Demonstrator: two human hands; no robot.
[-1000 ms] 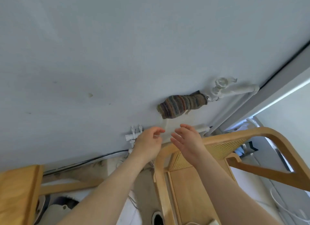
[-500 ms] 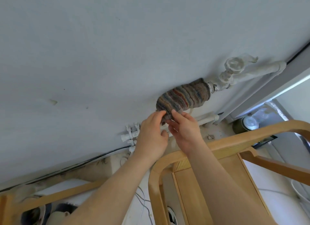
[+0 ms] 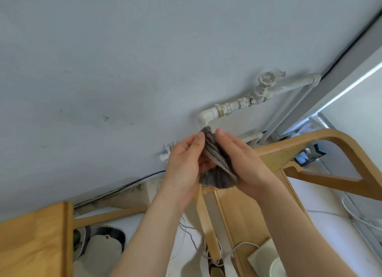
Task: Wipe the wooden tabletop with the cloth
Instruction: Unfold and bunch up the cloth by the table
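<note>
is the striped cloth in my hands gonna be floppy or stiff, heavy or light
Likely floppy: the striped cloth hangs in soft folds between the left hand and right hand. Probably light, as it bunches small enough to fit between them. Its fuzzy knit surface looks unlikely to slip.

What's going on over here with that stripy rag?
A person holds a striped cloth between the left hand and the right hand, close to a white wall pipe and above a wooden chair. The wooden tabletop, at lower left, is not yet being wiped.
</note>
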